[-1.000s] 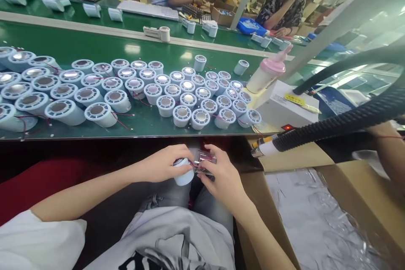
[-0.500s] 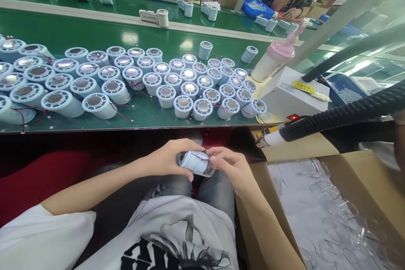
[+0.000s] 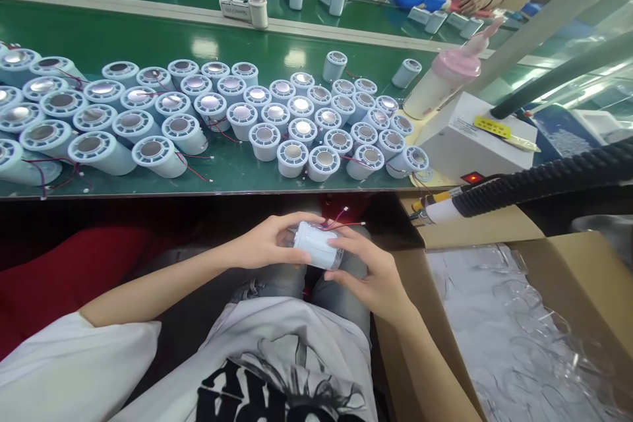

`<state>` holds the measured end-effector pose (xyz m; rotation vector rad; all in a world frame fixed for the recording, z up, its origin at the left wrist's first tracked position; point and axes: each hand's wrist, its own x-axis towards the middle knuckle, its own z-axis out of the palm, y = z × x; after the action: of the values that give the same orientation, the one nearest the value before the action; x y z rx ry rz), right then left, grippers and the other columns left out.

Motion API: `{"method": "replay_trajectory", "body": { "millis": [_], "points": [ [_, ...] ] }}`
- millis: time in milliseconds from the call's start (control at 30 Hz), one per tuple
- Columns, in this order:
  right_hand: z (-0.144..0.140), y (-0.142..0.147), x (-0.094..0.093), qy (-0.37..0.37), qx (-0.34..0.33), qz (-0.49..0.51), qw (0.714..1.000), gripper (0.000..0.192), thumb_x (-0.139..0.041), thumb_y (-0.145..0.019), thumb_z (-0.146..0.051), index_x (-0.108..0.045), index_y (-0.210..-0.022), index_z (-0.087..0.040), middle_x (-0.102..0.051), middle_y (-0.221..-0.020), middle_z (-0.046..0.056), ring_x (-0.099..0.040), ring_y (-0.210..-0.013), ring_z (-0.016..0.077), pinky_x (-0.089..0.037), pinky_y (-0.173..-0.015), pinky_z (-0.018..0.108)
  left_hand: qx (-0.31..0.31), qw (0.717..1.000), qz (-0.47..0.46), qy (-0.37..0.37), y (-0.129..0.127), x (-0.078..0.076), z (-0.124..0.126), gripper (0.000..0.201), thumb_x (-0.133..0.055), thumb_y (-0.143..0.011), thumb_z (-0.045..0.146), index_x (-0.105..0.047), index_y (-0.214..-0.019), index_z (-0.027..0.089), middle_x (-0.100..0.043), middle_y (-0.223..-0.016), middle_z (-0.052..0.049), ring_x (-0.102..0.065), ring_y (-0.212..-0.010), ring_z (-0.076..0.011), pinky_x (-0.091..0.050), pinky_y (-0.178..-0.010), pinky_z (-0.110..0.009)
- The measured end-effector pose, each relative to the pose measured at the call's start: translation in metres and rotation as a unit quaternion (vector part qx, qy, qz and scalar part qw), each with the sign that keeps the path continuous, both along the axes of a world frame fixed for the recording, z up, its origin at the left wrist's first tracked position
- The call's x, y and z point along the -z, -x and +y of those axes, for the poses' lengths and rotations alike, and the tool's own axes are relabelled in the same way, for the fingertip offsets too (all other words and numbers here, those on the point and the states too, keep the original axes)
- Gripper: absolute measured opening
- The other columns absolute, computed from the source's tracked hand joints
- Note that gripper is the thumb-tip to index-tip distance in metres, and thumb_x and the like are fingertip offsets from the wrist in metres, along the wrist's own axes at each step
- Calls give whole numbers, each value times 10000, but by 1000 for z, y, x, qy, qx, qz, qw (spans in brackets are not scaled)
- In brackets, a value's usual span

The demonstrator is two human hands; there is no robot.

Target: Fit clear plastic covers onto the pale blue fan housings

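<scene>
Both forearms are reaching in over the lap, bare below white sleeves, wrists nearly level. The left hand [image 3: 270, 242] is curling its fingers around from the left, thumb on top. The right hand [image 3: 368, 270] is cupping in from the right, fingers bent and pressing toward the left hand's fingertips.

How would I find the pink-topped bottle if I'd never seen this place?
Look along the long green table to its right end, past the big crowd of pale blue cylinders. There, next to a white box, stands the bottle. It is the only cream-coloured thing with a pink cap and spout, and it stands taller than the little cylinders.
</scene>
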<state>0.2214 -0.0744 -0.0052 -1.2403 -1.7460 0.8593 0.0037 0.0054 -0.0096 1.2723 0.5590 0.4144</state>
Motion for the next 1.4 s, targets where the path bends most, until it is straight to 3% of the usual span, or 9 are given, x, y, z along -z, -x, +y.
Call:
{"method": "replay_trajectory", "body": {
  "millis": [267,467,633,767,867,967,1167,1300,1400],
  "points": [
    [-2,1,-7,120,-19,138,983,422,-797,-712,-274,-609,-1090,-258,-643,-1180,71,-619,-1087,244,-589,-819,339,26,992,9,-122,5,-9,0,729,-793,-676,248,-503,-1344,253,-528,-1363,-121,-549,-1194,-266,-470,-974,-362],
    [-5,-1,2,169,-1,211,963,437,-789,-717,-233,-576,-1097,-272,-634,-1188,53,-621,-1067,213,-569,-834,326,20,999,-4,-46,-3,-5,3,811,-817,-633,190,-469,-1364,239,-523,-1373,-123,-541,-1217,-261,-444,-1015,-383],
    [-12,-4,43,114,177,338,917,490,-809,-661,-334,-546,-1060,-222,-662,-1079,83,-654,-951,226,-561,-778,347,-34,997,-27,64,-55,16,26,734,-849,-579,251,-576,-1252,145,-600,-1274,-161,-567,-1178,-294,-441,-1001,-412],
    [-15,-16,71,53,319,383,865,527,-780,-671,-404,-498,-1076,-218,-655,-1045,80,-645,-909,211,-541,-798,375,3,995,-22,93,-118,28,46,671,-865,-541,308,-651,-1149,123,-679,-1147,-141,-578,-1159,-300,-399,-1034,-440],
    [-14,-29,79,31,355,381,853,519,-740,-709,-428,-461,-1093,-218,-633,-1079,101,-639,-907,216,-550,-772,402,35,996,-23,83,-152,28,54,607,-865,-532,332,-689,-1068,112,-704,-1083,-131,-590,-1134,-308,-385,-1038,-457],
    [-11,-39,79,21,360,381,851,534,-746,-702,-427,-463,-1102,-213,-629,-1080,109,-637,-908,217,-554,-762,403,55,995,-26,76,-164,24,57,589,-862,-532,351,-689,-1039,107,-708,-1055,-126,-595,-1118,-301,-387,-1032,-451],
    [-12,-47,67,29,299,364,882,515,-822,-639,-311,-542,-1061,-220,-651,-1065,77,-634,-959,216,-539,-828,371,59,996,-29,67,-137,22,57,645,-867,-540,293,-602,-1105,130,-650,-1151,-135,-599,-1091,-244,-433,-975,-391],
    [-24,-44,47,45,201,257,944,482,-843,-630,-218,-596,-1043,-233,-634,-1139,74,-623,-1013,226,-551,-844,367,104,994,-42,14,-93,17,44,660,-850,-570,201,-526,-1144,185,-572,-1254,-135,-598,-1073,-222,-492,-880,-348],
    [-31,-38,29,42,116,170,978,478,-827,-669,-203,-594,-1082,-260,-610,-1204,63,-599,-1077,220,-551,-874,353,125,989,-36,-72,-63,6,30,719,-829,-608,181,-499,-1245,231,-540,-1299,-118,-565,-1149,-230,-475,-938,-352]
  ]
}}
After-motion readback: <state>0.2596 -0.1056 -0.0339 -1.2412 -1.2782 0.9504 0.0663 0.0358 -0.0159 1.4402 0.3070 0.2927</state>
